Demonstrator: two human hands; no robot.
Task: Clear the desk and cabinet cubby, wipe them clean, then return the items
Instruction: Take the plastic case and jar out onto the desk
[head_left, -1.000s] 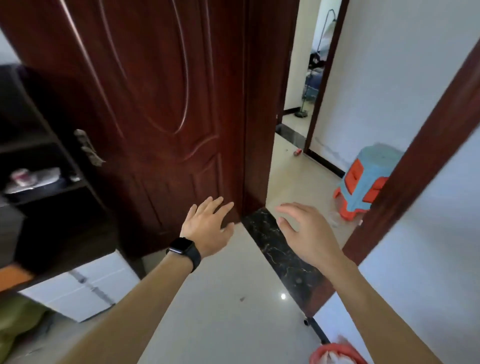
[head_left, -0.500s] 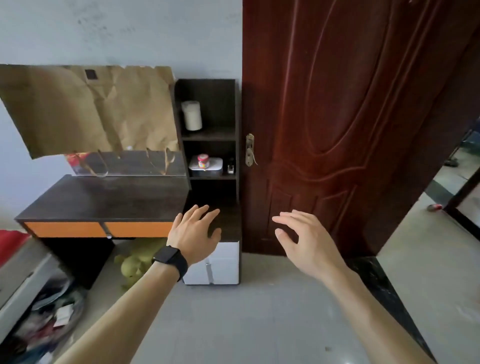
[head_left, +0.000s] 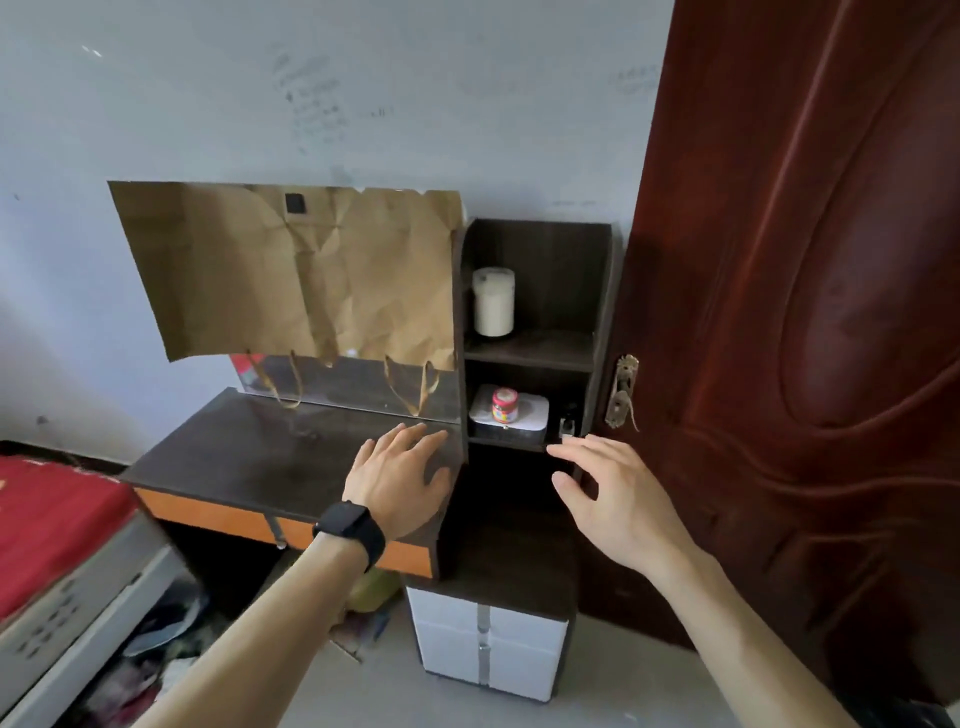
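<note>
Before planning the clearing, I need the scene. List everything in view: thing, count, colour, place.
desk: 1, dark top with orange fronts, against the wall, left
paper bag: 1, brown, on the wall above the desk
cabinet: 1, dark, right of the desk
cylinder: 1, white, upper cubby
box: 1, white, lower cubby
jar: 1, red and white, on the box
small item: 1, dark, right of the box; too small to identify
drawers: 1 unit, white, under the cabinet
door: 1, red-brown, right
handle: 1, brass, door's left edge
cloth: 1, red, far left
watch: 1, black, left wrist
left hand: 1, open, over the desk
right hand: 1, open, before the lower cubby
</note>
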